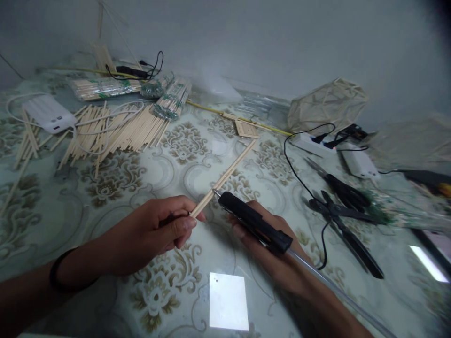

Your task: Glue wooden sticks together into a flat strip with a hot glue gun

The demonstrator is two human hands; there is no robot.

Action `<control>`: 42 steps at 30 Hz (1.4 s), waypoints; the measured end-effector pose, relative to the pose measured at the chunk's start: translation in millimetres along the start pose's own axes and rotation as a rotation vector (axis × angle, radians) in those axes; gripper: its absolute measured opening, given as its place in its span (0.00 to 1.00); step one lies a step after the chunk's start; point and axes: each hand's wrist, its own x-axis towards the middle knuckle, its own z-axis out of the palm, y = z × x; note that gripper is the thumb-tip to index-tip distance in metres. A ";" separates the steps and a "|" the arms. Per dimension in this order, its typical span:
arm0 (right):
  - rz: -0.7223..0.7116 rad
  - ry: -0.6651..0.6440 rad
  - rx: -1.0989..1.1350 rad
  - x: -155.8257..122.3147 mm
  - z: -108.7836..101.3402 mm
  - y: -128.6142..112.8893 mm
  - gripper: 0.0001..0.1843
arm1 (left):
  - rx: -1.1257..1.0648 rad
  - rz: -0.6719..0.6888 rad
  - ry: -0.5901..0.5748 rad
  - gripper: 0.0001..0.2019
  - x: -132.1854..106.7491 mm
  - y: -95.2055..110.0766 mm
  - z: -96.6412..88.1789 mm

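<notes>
My left hand (160,227) pinches the near end of a long thin wooden stick (225,176) that runs up and to the right across the table. My right hand (262,244) grips a black pen-shaped glue gun (255,223) with a clear glue rod sticking out behind it. Its metal tip (214,191) touches the stick just beyond my left fingers. A black band sits on my left wrist.
A pile of loose sticks (109,129) and wrapped stick bundles (169,101) lie at the back left beside a white power bank (49,114). Black scissors (343,220), cables, a white power strip (313,144) and a stick-built lattice frame (327,105) crowd the right.
</notes>
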 end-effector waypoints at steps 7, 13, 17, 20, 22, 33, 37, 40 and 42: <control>-0.021 -0.064 0.021 -2.2 -8.9 7.6 0.09 | -0.062 -0.055 -0.014 0.14 -2.0 -0.8 -0.6; 0.015 -0.035 0.046 -2.4 -7.9 10.8 0.08 | -0.051 -0.030 -0.011 0.15 -1.2 0.3 -1.0; 0.010 -0.037 0.039 -1.5 -7.3 13.0 0.11 | -0.091 -0.031 -0.022 0.15 -1.8 -1.4 -0.9; 0.009 -0.028 0.021 -1.3 -7.2 13.0 0.11 | -0.111 -0.015 -0.030 0.15 -2.1 -2.8 -0.5; 0.000 -0.027 0.015 -0.5 -7.1 11.9 0.11 | -0.128 -0.004 -0.029 0.14 -2.1 -3.3 -0.1; -0.064 -0.074 0.029 4.6 -6.3 11.8 0.08 | -0.105 0.012 -0.017 0.15 -4.1 -2.0 -0.8; -0.053 -0.089 0.017 2.3 -4.3 8.9 0.08 | -0.074 0.020 -0.013 0.15 -3.4 0.0 -0.5; -0.018 -0.044 0.029 -0.8 -0.4 4.9 0.10 | -0.078 0.017 -0.009 0.15 -3.2 0.5 0.2; 0.001 -0.019 0.044 -2.6 1.8 3.0 0.11 | -0.077 0.015 -0.008 0.15 -3.4 0.3 0.5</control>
